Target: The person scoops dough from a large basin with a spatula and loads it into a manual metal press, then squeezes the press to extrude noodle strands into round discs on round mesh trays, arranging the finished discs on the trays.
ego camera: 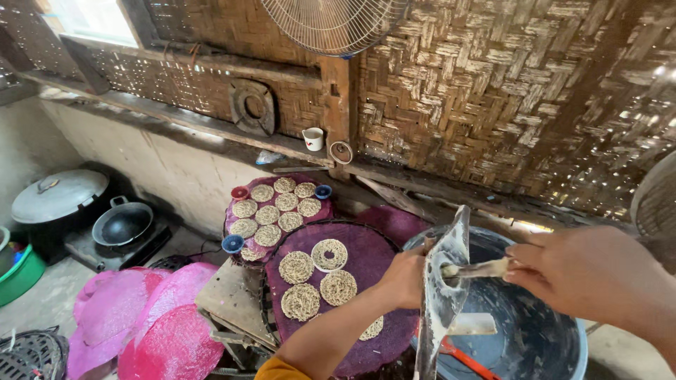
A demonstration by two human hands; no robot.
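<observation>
My left hand (403, 278) grips a batter-smeared flat metal sheet (443, 288) upright over a large blue-grey bucket (556, 352). My right hand (584, 271) holds a pale spatula-like stick (475, 268), its tip touching the sheet's face. Left of the bucket lies a round purple tray (373, 253) bearing several lacy round noodle discs (329, 255). A second purple tray (320, 211) behind it carries more discs.
Pink round mats (169, 331) lie on the floor at left. A black wok (123, 224) and a lidded pot (58, 195) stand further left, a green basin (21, 278) at the edge. A white mug (313, 138) sits on the wall ledge. A fan (331, 24) hangs above.
</observation>
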